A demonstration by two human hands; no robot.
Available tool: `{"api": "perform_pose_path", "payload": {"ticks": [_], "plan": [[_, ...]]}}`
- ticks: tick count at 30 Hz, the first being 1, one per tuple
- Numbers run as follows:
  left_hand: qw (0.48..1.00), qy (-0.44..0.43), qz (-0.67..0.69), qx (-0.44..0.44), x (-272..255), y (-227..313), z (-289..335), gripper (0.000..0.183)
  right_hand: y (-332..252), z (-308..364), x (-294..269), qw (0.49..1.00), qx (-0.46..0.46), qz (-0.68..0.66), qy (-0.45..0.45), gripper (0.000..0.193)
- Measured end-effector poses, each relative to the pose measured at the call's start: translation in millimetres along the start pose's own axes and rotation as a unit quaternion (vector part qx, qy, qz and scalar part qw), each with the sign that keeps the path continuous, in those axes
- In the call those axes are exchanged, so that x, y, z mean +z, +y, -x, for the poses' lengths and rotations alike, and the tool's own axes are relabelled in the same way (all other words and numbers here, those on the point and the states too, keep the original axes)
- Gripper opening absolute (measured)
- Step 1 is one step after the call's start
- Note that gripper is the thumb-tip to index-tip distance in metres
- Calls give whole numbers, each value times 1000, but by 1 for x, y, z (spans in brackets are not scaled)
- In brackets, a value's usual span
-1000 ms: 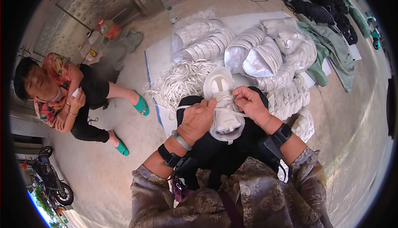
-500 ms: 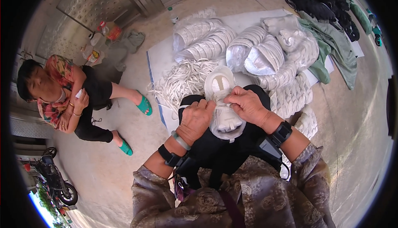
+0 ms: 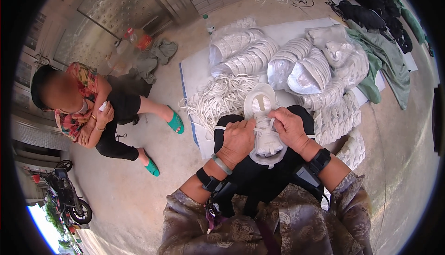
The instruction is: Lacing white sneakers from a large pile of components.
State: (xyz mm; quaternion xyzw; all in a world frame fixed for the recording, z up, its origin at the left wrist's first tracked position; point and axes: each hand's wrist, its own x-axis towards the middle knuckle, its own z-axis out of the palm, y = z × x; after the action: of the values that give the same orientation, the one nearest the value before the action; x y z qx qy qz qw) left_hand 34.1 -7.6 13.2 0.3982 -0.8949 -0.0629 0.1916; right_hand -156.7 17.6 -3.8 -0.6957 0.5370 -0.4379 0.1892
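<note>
White sheet (image 3: 195,67) on floor (image 3: 394,162); on sheet: lace heap (image 3: 225,95), bagged white shoes (image 3: 299,53).

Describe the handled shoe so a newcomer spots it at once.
From the white floor sheet, come down to the black-clad lap. One pale shoe lies there between left hand and right hand. Unlike the plastic-wrapped stacks beyond, it is single and unwrapped.
</note>
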Motion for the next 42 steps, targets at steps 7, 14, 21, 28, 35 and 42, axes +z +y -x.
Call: {"api": "perform_pose_path", "payload": {"ticks": [7, 14, 21, 28, 35, 42], "plan": [[998, -23, 55, -30, -6, 4, 0, 26, -4, -4, 3, 937, 200, -285, -37, 12], [999, -6, 32, 21, -7, 6, -6, 22, -5, -15, 1, 791, 397, -465, 35, 13], [998, -17, 36, 57, -12, 4, -10, 21, 16, -8, -14, 876, 296, -364, -114, 9], [988, -62, 29, 142, -20, -4, -15, 17, 1, -22, -35, 967, 18, 59, -247, 7], [979, -113, -3, 170, -27, -8, -22, 11, 6, -20, -33, 965, 4, 42, -259, 8], [981, -159, 75, 81, -25, -10, -22, 6, 6, -9, -21, 973, 85, 20, -213, 11]]}}
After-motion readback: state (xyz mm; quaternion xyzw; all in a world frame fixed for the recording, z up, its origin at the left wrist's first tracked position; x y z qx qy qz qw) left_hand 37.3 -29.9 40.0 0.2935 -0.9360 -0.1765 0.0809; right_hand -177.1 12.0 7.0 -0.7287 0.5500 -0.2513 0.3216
